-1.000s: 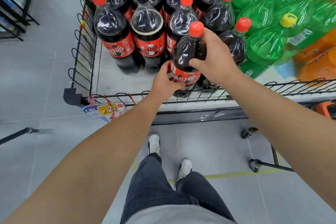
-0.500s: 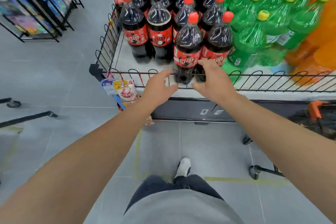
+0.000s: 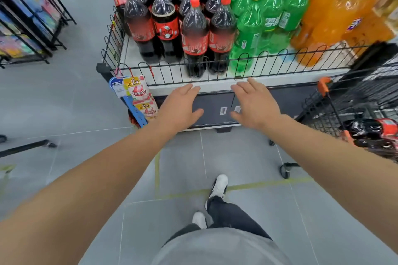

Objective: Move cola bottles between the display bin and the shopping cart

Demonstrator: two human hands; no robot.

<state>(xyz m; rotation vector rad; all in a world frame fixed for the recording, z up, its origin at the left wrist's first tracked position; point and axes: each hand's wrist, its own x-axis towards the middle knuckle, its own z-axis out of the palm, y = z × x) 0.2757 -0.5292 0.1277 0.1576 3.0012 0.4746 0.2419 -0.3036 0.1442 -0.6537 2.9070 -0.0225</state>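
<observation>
Several large cola bottles with red caps stand in the wire-railed display bin (image 3: 215, 69). The nearest cola bottle (image 3: 195, 34) stands upright just behind the front rail, with another (image 3: 221, 32) to its right. My left hand (image 3: 178, 107) and my right hand (image 3: 254, 103) hover side by side below the rail, in front of the bin's dark base, fingers straight and holding nothing. At the right edge is the black shopping cart (image 3: 349, 97) with an orange handle, and a cola bottle (image 3: 374, 128) lies inside it.
Green bottles (image 3: 254, 28) and orange bottles (image 3: 336, 8) fill the bin to the right of the cola. A price tag and snack packets (image 3: 137, 94) hang at the bin's left corner. A black rack (image 3: 28, 17) stands at far left. My feet are on grey floor tiles.
Both hands let go of the front cola bottle, which now stands in the bin. They drew back and down below the rail as I stepped away; the cart came into view.
</observation>
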